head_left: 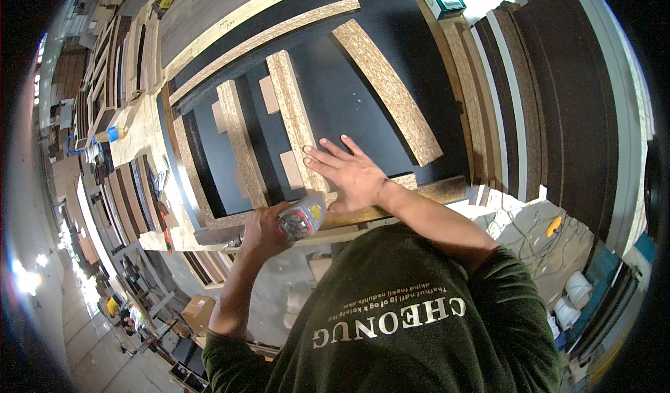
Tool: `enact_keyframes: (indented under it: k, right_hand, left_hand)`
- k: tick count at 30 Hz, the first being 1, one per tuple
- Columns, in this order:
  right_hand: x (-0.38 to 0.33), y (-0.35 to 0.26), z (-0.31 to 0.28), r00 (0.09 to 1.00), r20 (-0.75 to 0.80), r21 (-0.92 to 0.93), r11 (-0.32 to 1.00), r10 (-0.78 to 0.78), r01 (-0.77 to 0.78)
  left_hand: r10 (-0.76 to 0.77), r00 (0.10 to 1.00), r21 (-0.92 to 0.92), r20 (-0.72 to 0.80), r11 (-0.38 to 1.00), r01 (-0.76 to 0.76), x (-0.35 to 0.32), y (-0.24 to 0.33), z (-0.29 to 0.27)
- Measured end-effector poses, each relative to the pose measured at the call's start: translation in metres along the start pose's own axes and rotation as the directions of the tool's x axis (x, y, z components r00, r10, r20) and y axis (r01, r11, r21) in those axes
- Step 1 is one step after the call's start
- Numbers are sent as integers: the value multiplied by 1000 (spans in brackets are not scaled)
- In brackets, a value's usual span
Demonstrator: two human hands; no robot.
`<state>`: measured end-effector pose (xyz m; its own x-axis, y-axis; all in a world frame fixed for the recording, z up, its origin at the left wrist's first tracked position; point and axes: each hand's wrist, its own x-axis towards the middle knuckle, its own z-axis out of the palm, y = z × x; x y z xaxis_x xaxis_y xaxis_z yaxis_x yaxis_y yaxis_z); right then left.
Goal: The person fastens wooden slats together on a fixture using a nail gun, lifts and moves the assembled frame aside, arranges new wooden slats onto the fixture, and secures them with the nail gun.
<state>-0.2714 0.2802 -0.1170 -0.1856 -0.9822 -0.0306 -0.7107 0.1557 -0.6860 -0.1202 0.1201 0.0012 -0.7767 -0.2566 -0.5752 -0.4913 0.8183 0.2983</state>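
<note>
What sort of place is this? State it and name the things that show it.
Probably a woodworking or furniture workshop: chipboard strips lie on a large dark panel, more boards are stacked alongside, and the left hand holds a tool.

black panel (349, 107) | tan speckled chipboard strips (296, 121) | dark green shirt (419, 323)
</note>
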Motion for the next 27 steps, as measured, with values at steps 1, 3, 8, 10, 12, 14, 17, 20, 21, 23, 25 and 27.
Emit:
enact_keyframes:
  k: [1,3,8,10,12,14,17,20,21,23,25,27]
  right_hand:
    - [0,0,-1,1000,-2,1,1000,3,-3]
    - [-1,0,-1,1000,-6,-3,1000,5,-5]
    - [0,1,4,1000,3,-40,999,-18,18]
    - [-1,-3,-6,995,98,-74,997,1,6]
    - [-6,-3,-12,996,92,-102,995,9,0]
    - [-15,-5,-23,995,18,-33,995,94,-93]
    - [-54,7,-62,843,-391,-45,908,368,-417]
    - [-96,54,-50,601,-571,316,825,560,-469]
    - [-101,66,-39,628,-572,285,846,527,-451]
    - [-101,69,-34,640,-583,301,865,501,-402]
    - [-90,59,-37,597,-543,434,806,590,-402]
    - [-84,40,-53,591,-445,369,738,674,-565]
  left_hand:
    - [1,1000,1,-2,1000,-1,0,0,0]
    - [59,998,79,-10,995,-58,1,-1,0]
    - [-183,983,-245,0,953,178,-7,-29,9]
    - [27,904,6,-427,1000,-27,-6,-53,19]
    - [-245,879,-190,-410,965,180,14,-72,16]
    - [-125,722,32,-681,979,200,27,-73,18]
    - [-109,715,49,-690,979,197,46,-80,42]
    - [-78,816,287,-573,913,289,48,-45,30]
    - [-123,816,220,-566,931,293,48,-36,22]
    - [64,721,293,-690,935,198,49,-19,14]
    - [159,728,111,-667,987,-114,74,38,7]
    - [284,773,44,-567,948,-316,107,94,7]
